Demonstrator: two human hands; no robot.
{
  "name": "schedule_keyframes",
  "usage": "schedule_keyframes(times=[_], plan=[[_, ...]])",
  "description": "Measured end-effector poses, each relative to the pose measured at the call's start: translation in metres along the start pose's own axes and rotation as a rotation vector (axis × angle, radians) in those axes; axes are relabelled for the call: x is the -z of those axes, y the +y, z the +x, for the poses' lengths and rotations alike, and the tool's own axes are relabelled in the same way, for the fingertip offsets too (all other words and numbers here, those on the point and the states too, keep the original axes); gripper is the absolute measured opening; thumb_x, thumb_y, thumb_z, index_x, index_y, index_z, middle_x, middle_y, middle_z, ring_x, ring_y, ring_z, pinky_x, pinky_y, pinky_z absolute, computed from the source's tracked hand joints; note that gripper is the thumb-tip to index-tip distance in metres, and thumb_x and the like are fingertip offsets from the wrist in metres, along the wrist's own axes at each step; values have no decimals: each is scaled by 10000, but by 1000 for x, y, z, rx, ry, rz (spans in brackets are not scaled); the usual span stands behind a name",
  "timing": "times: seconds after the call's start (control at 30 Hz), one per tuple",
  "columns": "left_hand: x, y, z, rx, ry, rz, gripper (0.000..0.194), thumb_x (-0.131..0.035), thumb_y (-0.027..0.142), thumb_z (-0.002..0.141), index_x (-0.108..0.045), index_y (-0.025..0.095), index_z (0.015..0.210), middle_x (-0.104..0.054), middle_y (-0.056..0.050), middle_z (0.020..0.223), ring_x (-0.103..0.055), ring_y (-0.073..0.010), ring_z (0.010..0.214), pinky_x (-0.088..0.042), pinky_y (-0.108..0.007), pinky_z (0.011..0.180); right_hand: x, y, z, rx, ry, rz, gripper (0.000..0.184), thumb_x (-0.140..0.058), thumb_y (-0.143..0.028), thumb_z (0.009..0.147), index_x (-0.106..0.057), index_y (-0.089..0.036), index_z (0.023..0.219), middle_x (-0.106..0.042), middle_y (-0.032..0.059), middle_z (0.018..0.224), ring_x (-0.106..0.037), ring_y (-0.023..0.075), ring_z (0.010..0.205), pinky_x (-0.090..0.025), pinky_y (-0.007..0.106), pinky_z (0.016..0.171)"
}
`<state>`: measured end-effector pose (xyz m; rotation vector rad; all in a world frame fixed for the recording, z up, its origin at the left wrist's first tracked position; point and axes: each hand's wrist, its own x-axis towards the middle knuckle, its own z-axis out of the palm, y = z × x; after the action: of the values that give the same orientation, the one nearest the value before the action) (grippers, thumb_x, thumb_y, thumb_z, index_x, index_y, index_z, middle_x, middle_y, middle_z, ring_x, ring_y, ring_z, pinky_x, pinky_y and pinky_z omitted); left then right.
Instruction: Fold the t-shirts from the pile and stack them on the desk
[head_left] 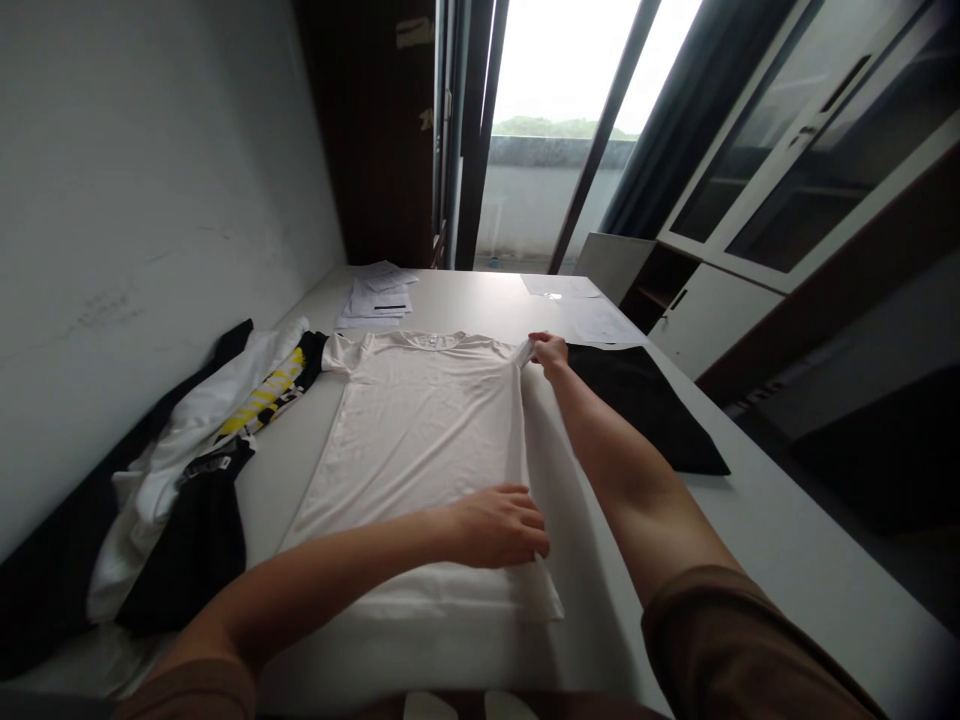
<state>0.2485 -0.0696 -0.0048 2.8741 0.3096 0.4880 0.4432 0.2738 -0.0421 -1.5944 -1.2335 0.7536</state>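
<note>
Right hand (549,354) pinches the sleeve of the white T-shirt (420,430), fingers closed on the cloth at its right shoulder; left hand (499,527) lies over the shirt's right side edge lower down, fingers curled at the edge, can't tell if they grip fabric. Shirt is spread on the white table (750,560), collar at the far end, hem toward the person, light diagonal creases across the body. Black folded cloth (645,405) lies flat to the right of the shirt, near the right forearm. Pile of clothes (195,450), black and white with a yellow print, sits to the left against the wall (150,180). Papers (377,297) lie beyond the collar, far left of the table. Glass door (562,130) beyond the far end, white cabinet (795,180) to the right
</note>
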Motion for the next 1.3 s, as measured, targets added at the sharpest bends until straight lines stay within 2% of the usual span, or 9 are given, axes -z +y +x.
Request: schedule_keyframes(times=[0.17,0.33,0.43,0.7,0.83,0.97,1.1,1.2,1.3], plan=[[20,4,-16,126,50,16,110,-568,207,986,-670,230,1022,-729,-30,1021,-628,-179,1036,-400,-332,1074,-36,-32,-5,49,-91,137,391,-584,-96,789,-762,-164,1130,-738,72,995,-643,109,644,-552,205,539],[32,13,-32,202,42,-3,159,-533,176,993,-673,225,1049,-731,-22,995,-637,-177,1016,-382,-353,1114,-77,-61,-24,180,-92,165,342,-590,-185,814,-778,-187,1099,-755,50,1023,-693,169,846,-573,270,721],[36,17,-45,236,53,-14,193,-504,154,994,-674,216,1061,-728,-38,974,-640,-178,971,-426,-343,1061,-95,-75,-30,216,-132,225,319,-620,-255,806,-791,-185,1066,-756,43,988,-679,189,901,-554,295,795],[43,19,-77,335,101,-143,197,-487,177,991,-674,211,1041,-720,-49,910,-656,-191,905,-470,-312,921,-143,-97,-37,48,-323,527,463,-633,-315,773,-747,-138,1185,-694,20,828,-567,125,667,-512,256,639],[44,17,-83,382,91,-197,200,-505,139,954,-681,215,1008,-732,-39,914,-675,-176,873,-473,-291,881,-172,-99,-53,64,-351,540,494,-653,-389,787,-741,-135,1201,-717,34,875,-604,139,720,-537,281,723],[42,15,-85,396,67,-220,189,-533,97,877,-676,212,924,-716,-25,854,-670,-170,834,-483,-273,846,-197,-95,-76,174,-377,399,500,-632,-461,843,-727,-182,1247,-752,54,1042,-678,204,958,-537,369,923],[37,16,-85,380,23,-205,152,-561,85,799,-636,217,809,-682,-11,785,-644,-173,784,-488,-277,818,-209,-90,-99,375,-409,15,426,-544,-401,950,-694,-219,1305,-691,61,1297,-622,214,1217,-441,377,1089],[33,17,-85,363,7,-246,163,-574,78,752,-624,222,811,-684,-5,805,-636,-173,794,-493,-280,821,-210,-87,-114,518,-434,-316,414,-495,-347,991,-670,-233,1349,-639,60,1380,-595,236,1260,-421,361,1111],[29,17,-85,373,-8,-285,213,-570,52,687,-603,219,814,-674,1,809,-620,-172,789,-496,-281,809,-209,-85,-129,642,-470,-516,454,-472,-351,1002,-609,-239,1420,-610,59,1409,-579,255,1268,-431,359,1100]])
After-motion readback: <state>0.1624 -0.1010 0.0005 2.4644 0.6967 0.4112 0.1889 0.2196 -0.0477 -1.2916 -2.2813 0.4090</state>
